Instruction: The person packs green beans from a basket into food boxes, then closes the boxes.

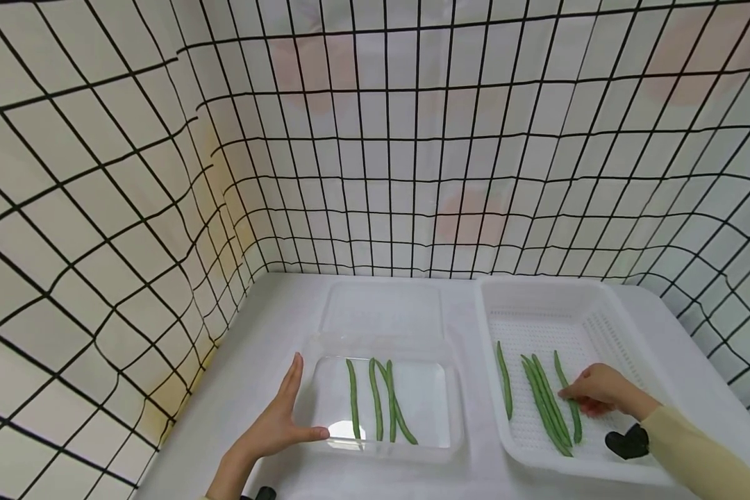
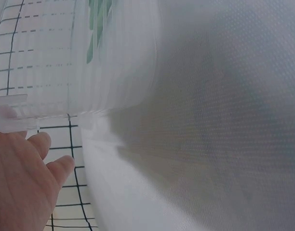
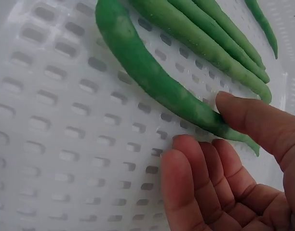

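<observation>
Glossy clear plastic container (image 1: 455, 410), smooth plastic basket (image 1: 531, 326), smooth-skinned beans (image 3: 154, 82) with soft sheen

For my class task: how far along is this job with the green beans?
Perhaps about halfway, assuming they go into the clear container. Done: four beans lie in it, with the left hand spread at its side. In hand: the right hand pinches one bean in the white basket. To go: three bunched beans and a lone bean in that basket.
</observation>
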`<state>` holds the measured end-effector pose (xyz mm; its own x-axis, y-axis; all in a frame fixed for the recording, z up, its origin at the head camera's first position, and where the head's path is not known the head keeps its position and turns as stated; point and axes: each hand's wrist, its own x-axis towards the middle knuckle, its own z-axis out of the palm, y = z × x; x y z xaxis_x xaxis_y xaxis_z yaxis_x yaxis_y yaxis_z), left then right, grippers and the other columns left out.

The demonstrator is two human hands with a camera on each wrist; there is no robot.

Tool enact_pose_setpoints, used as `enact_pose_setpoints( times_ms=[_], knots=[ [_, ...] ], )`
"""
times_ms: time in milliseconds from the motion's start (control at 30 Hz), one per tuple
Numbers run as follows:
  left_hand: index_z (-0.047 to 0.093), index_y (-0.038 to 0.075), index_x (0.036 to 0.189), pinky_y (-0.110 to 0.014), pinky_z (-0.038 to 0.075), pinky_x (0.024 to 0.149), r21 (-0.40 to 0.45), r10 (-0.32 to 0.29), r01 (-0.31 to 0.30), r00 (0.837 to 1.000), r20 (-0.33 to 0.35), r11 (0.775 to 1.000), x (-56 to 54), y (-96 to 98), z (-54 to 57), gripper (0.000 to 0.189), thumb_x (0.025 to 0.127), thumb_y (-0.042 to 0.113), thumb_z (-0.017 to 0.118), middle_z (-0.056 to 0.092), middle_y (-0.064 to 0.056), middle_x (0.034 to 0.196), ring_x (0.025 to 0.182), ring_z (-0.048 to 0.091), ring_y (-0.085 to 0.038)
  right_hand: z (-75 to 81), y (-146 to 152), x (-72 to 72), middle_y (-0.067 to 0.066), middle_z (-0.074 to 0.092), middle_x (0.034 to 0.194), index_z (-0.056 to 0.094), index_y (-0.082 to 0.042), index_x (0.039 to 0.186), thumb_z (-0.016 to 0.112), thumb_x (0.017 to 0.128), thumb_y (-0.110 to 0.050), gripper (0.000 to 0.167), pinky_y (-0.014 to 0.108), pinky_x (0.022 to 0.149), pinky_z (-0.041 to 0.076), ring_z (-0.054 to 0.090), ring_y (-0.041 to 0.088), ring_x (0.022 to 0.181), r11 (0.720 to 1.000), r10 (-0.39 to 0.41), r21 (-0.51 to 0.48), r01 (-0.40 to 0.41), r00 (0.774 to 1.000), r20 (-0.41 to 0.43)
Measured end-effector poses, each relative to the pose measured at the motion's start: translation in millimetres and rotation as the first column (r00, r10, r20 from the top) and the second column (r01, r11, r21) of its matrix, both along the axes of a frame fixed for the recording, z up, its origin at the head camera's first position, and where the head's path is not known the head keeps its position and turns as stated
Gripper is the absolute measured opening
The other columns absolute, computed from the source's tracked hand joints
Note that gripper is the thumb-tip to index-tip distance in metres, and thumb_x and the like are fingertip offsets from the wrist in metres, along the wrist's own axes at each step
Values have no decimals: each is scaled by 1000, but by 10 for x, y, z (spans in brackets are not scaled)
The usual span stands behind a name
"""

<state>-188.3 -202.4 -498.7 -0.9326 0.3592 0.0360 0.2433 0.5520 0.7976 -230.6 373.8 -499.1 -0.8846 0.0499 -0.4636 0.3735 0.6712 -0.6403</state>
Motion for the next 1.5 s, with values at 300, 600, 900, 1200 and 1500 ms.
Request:
enact_pose_setpoints(
  times_ms=[300,600,900,1200,1500],
  knots=[
    [-13,26,151,-62,13,105,-8,3,-3,1000,16,1000,-13,10,6,131,67,40,86,-12,-2,157,141,-3,-30,17,11,-13,5,57,58,55,-1,72,71,81,-12,21,27,51,51,57,12,50,998,-2,-63,2,1000,1],
    [-12,26,151,-60,15,106,-17,11,-11,1000,26,1000,3,15,17,131,66,39,87,-11,-3,157,141,-1,-29,95,86,-31,6,61,65,63,4,80,64,87,-10,15,27,57,53,62,13,58,972,-36,-229,47,998,52],
    [-13,25,151,-61,15,105,-40,14,-13,1000,27,999,-15,19,16,132,65,39,87,-12,-3,157,141,-1,-30,368,-48,-81,6,66,80,66,7,100,64,91,-17,25,30,69,55,66,15,70,910,-27,-411,50,998,60],
    [-13,27,151,-62,15,105,-17,13,-13,1000,23,1000,-9,12,21,132,65,38,87,-11,-4,157,141,-2,-30,678,-516,-153,7,67,86,69,-1,100,61,94,-18,20,32,76,54,66,14,77,803,81,-594,-50,996,25],
    [-12,26,151,-61,16,105,-18,12,-12,1000,14,1000,2,12,22,132,65,36,87,-12,-2,157,141,-2,-29,863,-1098,-205,7,66,84,69,0,97,63,92,-16,17,32,75,54,65,14,73,754,150,-647,-115,989,-2]
  ],
)
